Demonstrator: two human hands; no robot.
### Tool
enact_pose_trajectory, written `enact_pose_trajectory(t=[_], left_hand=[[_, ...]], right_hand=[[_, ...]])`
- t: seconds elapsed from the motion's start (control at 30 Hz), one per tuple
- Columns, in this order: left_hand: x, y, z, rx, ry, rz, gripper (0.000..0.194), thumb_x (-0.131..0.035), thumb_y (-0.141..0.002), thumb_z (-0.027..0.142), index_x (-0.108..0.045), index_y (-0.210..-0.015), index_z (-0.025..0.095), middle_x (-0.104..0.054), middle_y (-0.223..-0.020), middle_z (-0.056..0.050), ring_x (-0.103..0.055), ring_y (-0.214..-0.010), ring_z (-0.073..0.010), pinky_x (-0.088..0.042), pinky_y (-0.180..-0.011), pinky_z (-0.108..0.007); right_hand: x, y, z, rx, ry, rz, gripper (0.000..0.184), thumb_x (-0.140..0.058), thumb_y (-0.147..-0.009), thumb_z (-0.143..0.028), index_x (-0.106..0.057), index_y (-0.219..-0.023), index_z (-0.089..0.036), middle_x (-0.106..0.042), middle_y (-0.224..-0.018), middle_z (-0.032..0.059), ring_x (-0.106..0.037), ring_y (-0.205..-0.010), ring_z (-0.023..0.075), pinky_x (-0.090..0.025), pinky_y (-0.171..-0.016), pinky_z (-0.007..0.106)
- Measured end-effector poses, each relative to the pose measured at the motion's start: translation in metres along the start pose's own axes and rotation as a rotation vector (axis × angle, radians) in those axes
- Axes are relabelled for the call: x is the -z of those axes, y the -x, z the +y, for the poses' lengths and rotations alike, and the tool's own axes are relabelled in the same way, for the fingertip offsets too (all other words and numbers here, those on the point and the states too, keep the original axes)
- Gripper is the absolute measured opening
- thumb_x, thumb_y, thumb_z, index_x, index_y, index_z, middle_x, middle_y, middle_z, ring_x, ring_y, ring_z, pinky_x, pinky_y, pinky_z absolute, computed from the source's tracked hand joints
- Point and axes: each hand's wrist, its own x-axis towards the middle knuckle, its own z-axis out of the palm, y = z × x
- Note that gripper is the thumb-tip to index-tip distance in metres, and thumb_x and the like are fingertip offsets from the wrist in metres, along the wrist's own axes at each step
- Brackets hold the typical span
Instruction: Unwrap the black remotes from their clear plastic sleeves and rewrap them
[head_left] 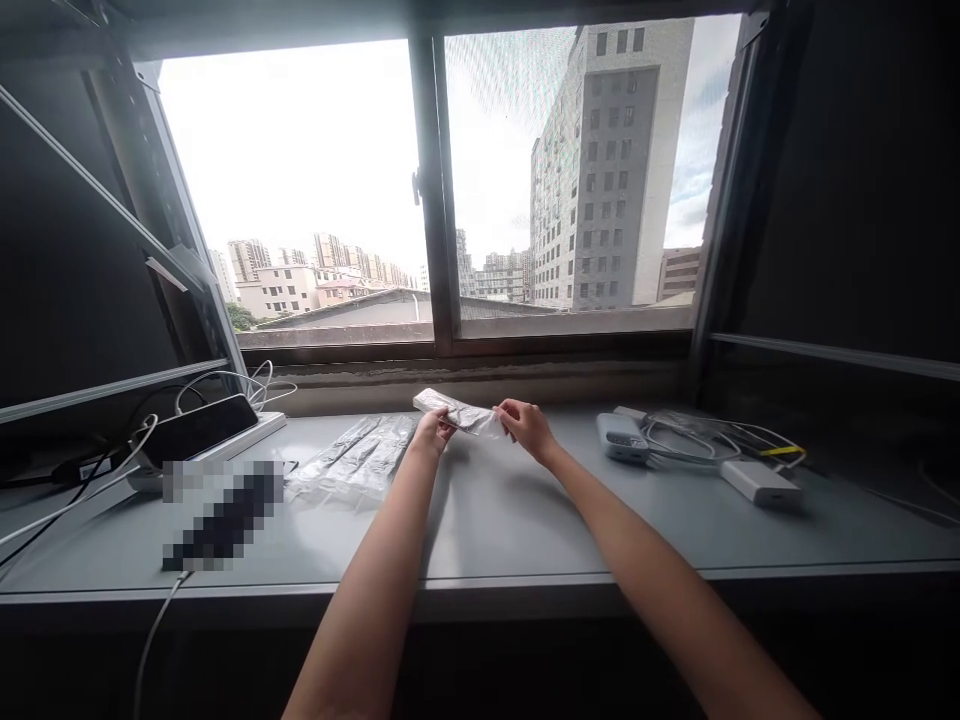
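Both my arms reach out over a grey desk (525, 520) under a window. My left hand (431, 432) and my right hand (526, 425) each pinch a small clear plastic packet (457, 411) and hold it a little above the desk between them. The left hand grips it near its middle, the right hand at its right end. What lies inside the packet is too small to make out. Just left of my left hand, several similar clear packets (352, 460) lie flat in a row on the desk.
A dark phone (196, 428) rests on a white power strip (225, 445) with cables at the left. A blurred-out dark object (221, 515) lies in front of it. At the right sit a power bank (622, 437), coiled cables (697, 435) and a white charger (760, 483).
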Motion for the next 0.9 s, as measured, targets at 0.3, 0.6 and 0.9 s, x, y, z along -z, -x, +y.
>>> enact_pose_trajectory(t=[0.3, 0.6, 0.9], left_hand=[[-0.003, 0.011, 0.003, -0.081, 0.101, 0.108, 0.013, -0.047, -0.089, 0.006, -0.058, -0.089, 0.013, -0.055, -0.065, -0.001, -0.056, -0.051, -0.0078, -0.051, -0.053, -0.017], [-0.01, 0.019, -0.002, -0.094, 0.082, -0.006, 0.013, -0.049, -0.086, 0.001, -0.059, -0.086, 0.009, -0.057, -0.062, -0.001, -0.055, -0.051, -0.0073, -0.052, -0.052, -0.017], [-0.014, 0.021, -0.006, -0.047, 0.03, -0.142, 0.015, -0.05, -0.087, 0.001, -0.06, -0.079, 0.007, -0.061, -0.067, -0.005, -0.058, -0.055, -0.009, -0.054, -0.058, -0.019]], right_hand=[[0.009, -0.001, -0.003, 0.02, 0.037, 0.128, 0.039, -0.044, -0.088, -0.047, -0.068, -0.074, -0.02, -0.056, -0.054, -0.0019, -0.05, -0.054, 0.0125, -0.037, -0.06, 0.022], [0.002, 0.005, -0.007, -0.047, 0.119, -0.122, 0.029, -0.05, -0.087, -0.041, -0.067, -0.074, -0.021, -0.059, -0.05, -0.003, -0.055, -0.061, 0.0145, -0.034, -0.058, 0.02], [0.007, 0.002, -0.01, -0.137, 0.245, -0.063, 0.02, -0.053, -0.088, -0.036, -0.069, -0.087, -0.025, -0.066, -0.059, -0.0032, -0.061, -0.068, 0.0153, -0.033, -0.058, 0.022]])
